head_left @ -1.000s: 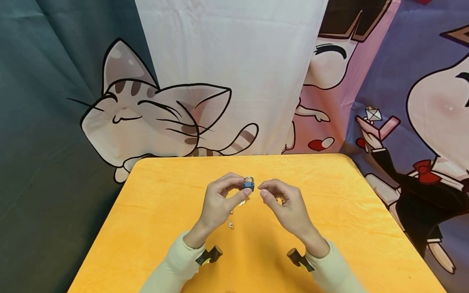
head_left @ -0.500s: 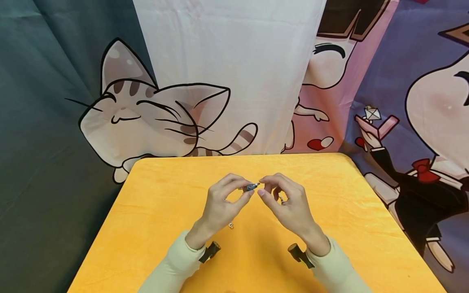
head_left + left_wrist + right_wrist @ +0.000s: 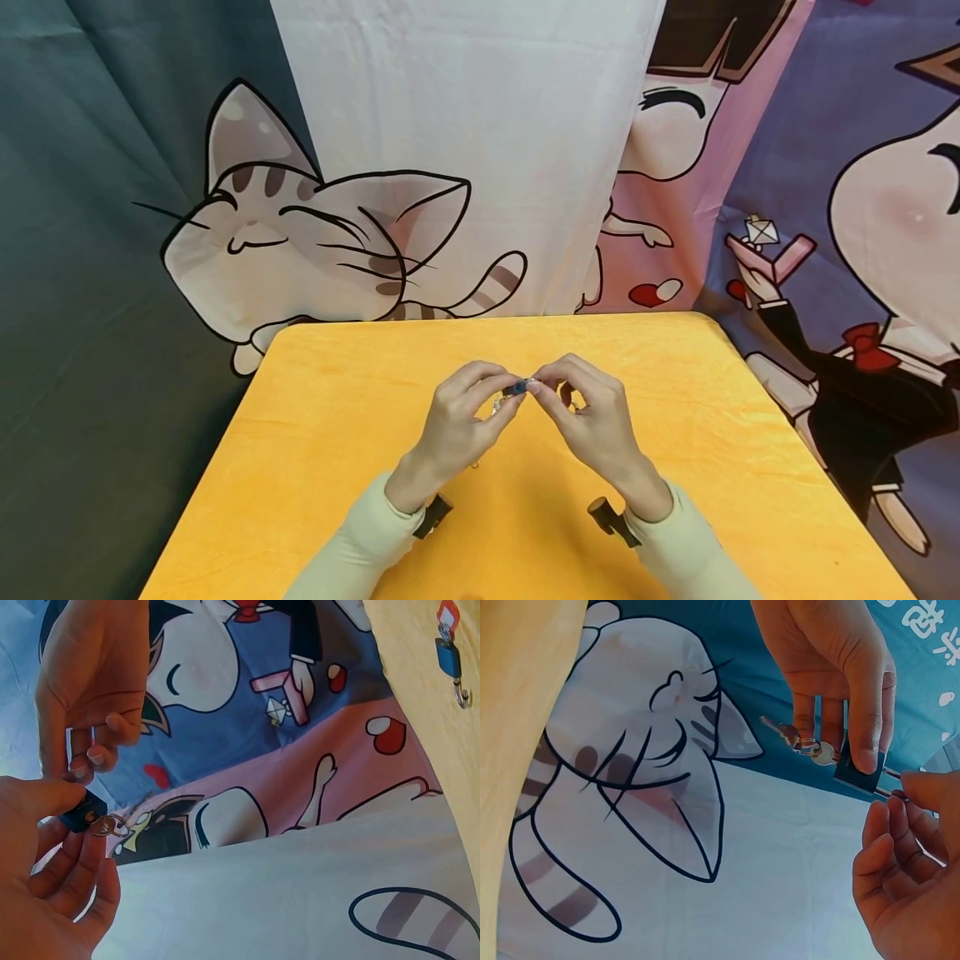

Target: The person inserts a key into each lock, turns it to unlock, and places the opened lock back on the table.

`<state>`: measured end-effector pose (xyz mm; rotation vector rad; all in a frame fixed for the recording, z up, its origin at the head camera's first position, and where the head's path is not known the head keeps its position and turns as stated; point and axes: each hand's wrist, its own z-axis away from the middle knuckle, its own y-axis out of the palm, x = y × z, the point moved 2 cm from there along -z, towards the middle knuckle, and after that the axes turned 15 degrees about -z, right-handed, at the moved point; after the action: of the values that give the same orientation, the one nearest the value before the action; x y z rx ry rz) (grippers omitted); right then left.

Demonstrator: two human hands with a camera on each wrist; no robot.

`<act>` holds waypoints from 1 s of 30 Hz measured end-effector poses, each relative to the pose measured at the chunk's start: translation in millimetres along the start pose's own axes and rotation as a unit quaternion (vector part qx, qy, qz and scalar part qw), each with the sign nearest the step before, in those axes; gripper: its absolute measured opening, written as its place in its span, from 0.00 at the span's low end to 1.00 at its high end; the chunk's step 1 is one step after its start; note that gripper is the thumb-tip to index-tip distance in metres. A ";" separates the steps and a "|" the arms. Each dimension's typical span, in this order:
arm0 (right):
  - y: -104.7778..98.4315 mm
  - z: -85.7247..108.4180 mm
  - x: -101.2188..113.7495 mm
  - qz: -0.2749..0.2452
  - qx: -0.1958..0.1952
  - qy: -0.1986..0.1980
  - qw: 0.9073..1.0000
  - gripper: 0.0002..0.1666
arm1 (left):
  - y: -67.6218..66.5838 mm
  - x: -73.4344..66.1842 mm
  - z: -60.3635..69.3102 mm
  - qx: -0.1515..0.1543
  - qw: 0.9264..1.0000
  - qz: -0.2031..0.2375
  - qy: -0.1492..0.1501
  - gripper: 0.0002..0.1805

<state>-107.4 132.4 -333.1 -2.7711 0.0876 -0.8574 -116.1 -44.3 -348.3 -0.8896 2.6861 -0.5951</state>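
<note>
A small blue padlock [image 3: 516, 388] is held above the table between both hands. My left hand [image 3: 463, 425] pinches its body between thumb and fingers. A key [image 3: 823, 754] sits at the padlock's lower end, and another key [image 3: 788, 735] hangs with it on a ring. My right hand [image 3: 588, 417] pinches the shackle end between thumb and forefinger, its other fingers curled loosely. The fingertips cover part of the shackle [image 3: 887, 784], so I cannot tell whether it is locked.
A second blue padlock [image 3: 448, 658] with its shackle open and a red-edged tag lies on the yellow table [image 3: 337, 400]. Under my left hand a small metal piece [image 3: 475, 465] shows. A printed cartoon curtain [image 3: 480, 100] hangs behind the table.
The padlock has turned from upright to lying sideways, its shackle towards the right hand. My right fingers, apart from it before, now pinch the shackle end. Both hands have come closer together.
</note>
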 end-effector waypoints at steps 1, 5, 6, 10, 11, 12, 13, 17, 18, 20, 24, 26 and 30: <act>-0.1 0.1 -0.2 0.001 -0.002 0.002 1.000 0.09 | 0.0 -0.2 0.0 -0.001 1.000 -0.008 0.003 0.07; -0.3 0.6 -1.0 0.008 -0.012 0.009 1.000 0.09 | 0.0 -0.7 -0.2 -0.009 0.998 -0.055 0.026 0.07; -0.4 0.7 -1.2 0.009 -0.015 0.011 1.000 0.09 | 0.2 -0.7 -0.1 -0.012 0.997 -0.068 0.035 0.07; -1.0 1.2 -2.5 0.012 -0.026 0.022 0.999 0.08 | 0.7 -0.3 0.1 -0.032 0.990 -0.118 0.077 0.06; -1.2 1.4 -2.6 0.013 -0.028 0.028 0.999 0.08 | 0.8 0.0 0.3 -0.037 0.987 -0.128 0.087 0.06; -1.5 1.8 -3.0 0.012 -0.031 0.033 0.999 0.08 | 0.8 0.1 0.3 -0.043 0.984 -0.140 0.098 0.06; -1.8 2.2 -3.4 0.011 -0.033 0.039 0.999 0.08 | 0.8 0.2 0.2 -0.049 0.982 -0.150 0.108 0.06; -3.1 4.4 -4.7 0.007 -0.038 0.069 0.997 0.09 | 0.4 -0.1 -0.8 -0.078 0.970 -0.182 0.142 0.06; -3.4 5.1 -5.2 0.005 -0.039 0.074 0.996 0.09 | 0.3 -0.2 -1.3 -0.085 0.967 -0.188 0.149 0.05; -3.9 6.0 -5.7 0.006 -0.038 0.087 0.995 0.08 | 0.3 -0.4 -2.1 -0.097 0.962 -0.200 0.162 0.05; -4.7 7.3 -6.5 0.001 -0.033 0.129 0.991 0.10 | 0.2 -0.6 -2.8 -0.109 0.951 -0.225 0.184 0.04; -5.1 7.4 -6.4 -0.002 -0.029 0.162 0.986 0.12 | 0.6 -0.5 -2.6 -0.111 0.947 -0.234 0.192 0.04; -5.5 8.2 -5.9 -0.016 -0.016 0.226 0.974 0.16 | 1.3 -0.2 -1.8 -0.113 0.943 -0.241 0.201 0.05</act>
<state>-107.8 140.1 -341.5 -2.5562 0.1359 -1.4898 -117.2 -42.7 -347.3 -1.6839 2.9396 -0.6256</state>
